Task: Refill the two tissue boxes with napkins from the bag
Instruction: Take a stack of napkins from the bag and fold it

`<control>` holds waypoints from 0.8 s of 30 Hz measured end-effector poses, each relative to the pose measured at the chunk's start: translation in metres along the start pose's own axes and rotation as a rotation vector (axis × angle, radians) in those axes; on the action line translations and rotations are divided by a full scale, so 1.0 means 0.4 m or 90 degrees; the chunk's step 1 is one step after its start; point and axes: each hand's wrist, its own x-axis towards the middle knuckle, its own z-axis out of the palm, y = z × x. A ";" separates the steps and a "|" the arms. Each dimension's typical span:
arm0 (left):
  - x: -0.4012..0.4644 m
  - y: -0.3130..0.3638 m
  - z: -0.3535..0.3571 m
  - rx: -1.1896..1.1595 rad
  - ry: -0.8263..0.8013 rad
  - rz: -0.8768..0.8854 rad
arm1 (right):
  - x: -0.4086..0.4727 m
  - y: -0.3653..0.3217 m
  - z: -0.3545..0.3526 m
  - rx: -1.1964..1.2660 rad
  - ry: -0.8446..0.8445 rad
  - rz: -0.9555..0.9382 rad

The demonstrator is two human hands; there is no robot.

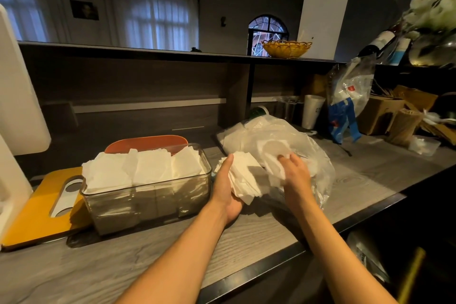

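The left hand (228, 190) is cradling a stack of napkins (244, 175) just right of the full clear tissue box (148, 195), fingers curling underneath. The right hand (294, 175) is pinching more napkins inside the bag (283, 145). Next, probably loading the second box, not identifiable here.

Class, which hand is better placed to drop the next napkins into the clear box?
Left. The left hand already holds a napkin stack right beside the clear box; the right hand is farther off, reaching into the bag.
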 end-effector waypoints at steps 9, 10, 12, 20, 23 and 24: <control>0.015 -0.018 0.001 0.098 0.043 0.006 | -0.001 0.039 0.016 -0.336 -0.087 -0.084; 0.018 -0.021 0.001 0.113 0.053 0.014 | -0.002 0.040 0.014 -0.332 -0.092 -0.075; 0.016 -0.025 0.005 0.132 0.062 0.031 | -0.009 0.037 0.013 -0.296 -0.090 -0.077; 0.012 -0.017 0.003 0.067 0.063 0.029 | -0.005 0.035 0.002 -0.247 0.038 -0.106; -0.002 -0.010 0.008 0.058 0.030 0.024 | -0.008 0.025 0.005 -0.168 0.031 -0.065; -0.006 -0.009 0.009 0.058 0.013 0.022 | -0.009 0.022 0.006 -0.143 0.025 -0.044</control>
